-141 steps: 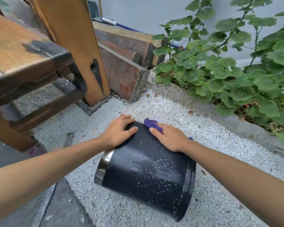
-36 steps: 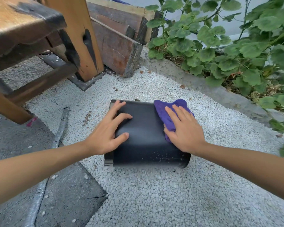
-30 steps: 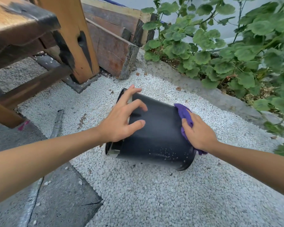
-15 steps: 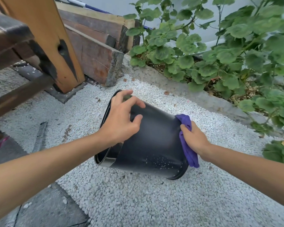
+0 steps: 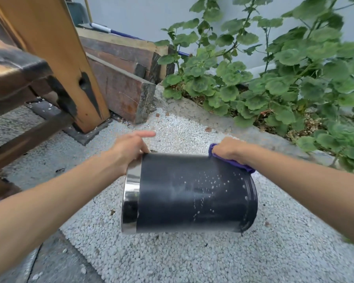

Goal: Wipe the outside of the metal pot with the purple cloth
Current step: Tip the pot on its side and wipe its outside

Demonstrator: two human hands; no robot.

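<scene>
The metal pot [image 5: 188,193] is black on the outside with a shiny steel band at its rim, and white specks dot its side. It lies sideways, lifted off the white gravel, rim to the left and base to the right. My left hand [image 5: 129,152] grips the rim at the top left, index finger sticking out. My right hand [image 5: 226,149] presses the purple cloth [image 5: 233,163] onto the far top edge of the pot near its base. Most of the cloth is hidden under that hand.
A wooden bench leg [image 5: 55,58] and stacked timber blocks [image 5: 123,78] stand at the back left. Green leafy plants [image 5: 274,78] fill a raised bed behind a concrete curb [image 5: 213,119] on the right. Grey paving [image 5: 49,262] lies at the lower left.
The pot has been turned and raised closer to me, so its speckled side now faces up. My right hand with the cloth slid from the base to the far top edge.
</scene>
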